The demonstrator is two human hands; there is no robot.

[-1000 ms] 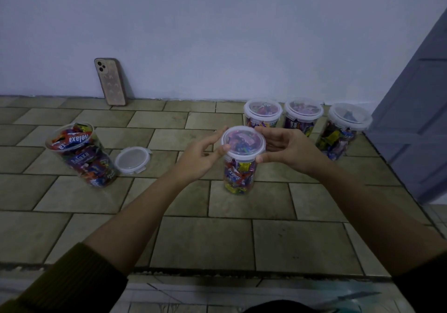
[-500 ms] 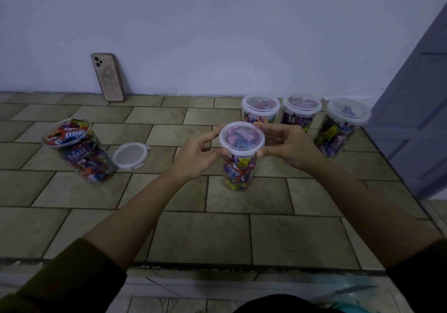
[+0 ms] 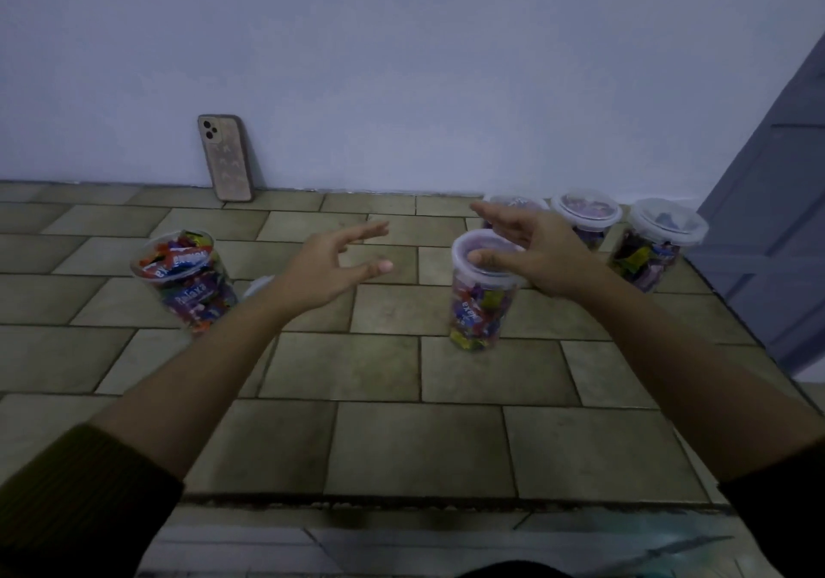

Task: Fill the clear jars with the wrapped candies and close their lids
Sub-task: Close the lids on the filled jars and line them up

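Sleeves [image 3: 89,501] of dark ribbed cloth sit nearest, at the bottom corners, with bare forearms reaching out from them over the tiled floor [image 3: 402,443]. Further out, the left hand [image 3: 332,265] hangs in the air with its fingers spread and loosely straight and the thumb apart from them; it grasps nothing and touches nothing. Off to its right, the right hand [image 3: 535,251] is over the capped jar [image 3: 480,305], which stands upright on the tiles and is packed with wrapped candies [image 3: 473,323]. The thumb lies on the jar's lid [image 3: 464,249], and the fingers stretch out straight above the lid rather than curling around it, so the grip is wide and loose. At about the same depth on the left stands the uncapped jar [image 3: 187,283], filled to the brim with candies, well apart from both hands. Just beside it a loose lid [image 3: 258,285] lies on the floor, mostly hidden behind the left wrist. Beyond the right hand, near the wall, is a row of three closed jars [image 3: 585,216], all holding candies; the leftmost is largely covered by the right hand's fingers. Farthest back, a phone [image 3: 227,157] leans upright against the pale wall [image 3: 446,64], camera side out, and a grey door [image 3: 772,220] closes off the right edge.
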